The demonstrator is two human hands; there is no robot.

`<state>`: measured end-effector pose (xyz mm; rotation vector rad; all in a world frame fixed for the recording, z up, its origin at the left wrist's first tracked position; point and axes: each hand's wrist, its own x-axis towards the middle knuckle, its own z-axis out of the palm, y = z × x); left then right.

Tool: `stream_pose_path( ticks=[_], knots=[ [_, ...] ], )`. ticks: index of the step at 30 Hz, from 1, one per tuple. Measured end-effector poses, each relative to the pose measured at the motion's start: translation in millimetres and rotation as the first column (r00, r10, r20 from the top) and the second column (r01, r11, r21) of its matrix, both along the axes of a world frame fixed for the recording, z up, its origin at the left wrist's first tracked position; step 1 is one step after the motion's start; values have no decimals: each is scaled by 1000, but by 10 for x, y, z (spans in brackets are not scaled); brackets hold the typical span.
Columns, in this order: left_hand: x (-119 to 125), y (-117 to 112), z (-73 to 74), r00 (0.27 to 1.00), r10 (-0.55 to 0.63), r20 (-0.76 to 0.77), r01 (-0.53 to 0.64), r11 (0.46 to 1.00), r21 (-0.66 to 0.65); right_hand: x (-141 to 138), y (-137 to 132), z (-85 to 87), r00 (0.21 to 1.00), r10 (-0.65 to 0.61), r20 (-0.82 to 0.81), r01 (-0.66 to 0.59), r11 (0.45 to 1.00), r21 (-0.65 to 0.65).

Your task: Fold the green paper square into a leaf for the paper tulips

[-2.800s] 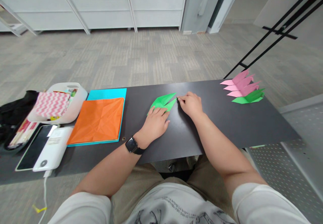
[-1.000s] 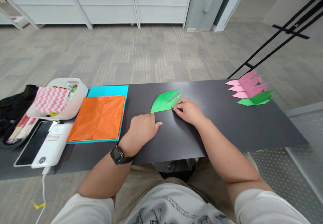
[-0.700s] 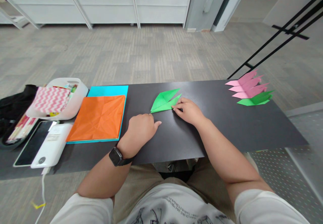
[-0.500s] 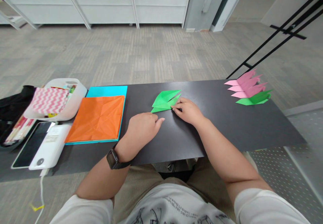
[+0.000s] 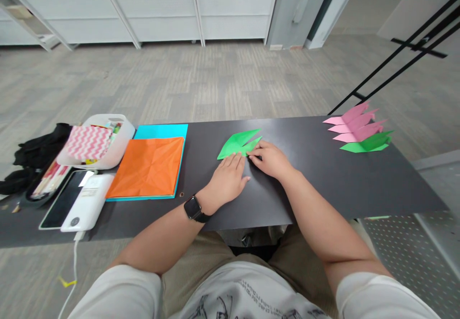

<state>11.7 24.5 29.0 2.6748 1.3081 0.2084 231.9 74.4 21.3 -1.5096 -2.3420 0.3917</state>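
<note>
Paper (image 5: pixel 233 143), bright green, folded leaf-shaped, lies on the dark grey tabletop (image 5: pixel 316 185) in the head view. The left hand (image 5: pixel 226 180) rests fingers-extended at its near edge; the right hand (image 5: pixel 270 159) bunches fingertips there, whether clamped I cannot tell. Crease-pressing seems underway; the next move calls for aligned edges.

no text can be read. the white device (image 5: pixel 88 203) at the near left of the worktop (image 5: pixel 366 182) bears faint printed lines and a round mark; the lettering on the shirt (image 5: pixel 247 292) is too blurred to make out.
</note>
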Motion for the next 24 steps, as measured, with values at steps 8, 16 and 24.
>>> stream_pose_path(
  ticks=[8, 16, 24],
  knots=[
    [-24, -55, 81, 989, 122, -81, -124, 992, -23, 24, 23, -67, 999, 25, -26, -24, 999, 41],
    [-21, -99, 229, 976, 169, -139, -173, 985, -17, 13, 10, -83, 1000, -1, -18, 2, 998, 60],
    [-66, -75, 254, 972, 185, -146, -187, 982, 0, -33, -5, -96, 1000, 23, -8, -23, 996, 90]
  ],
)
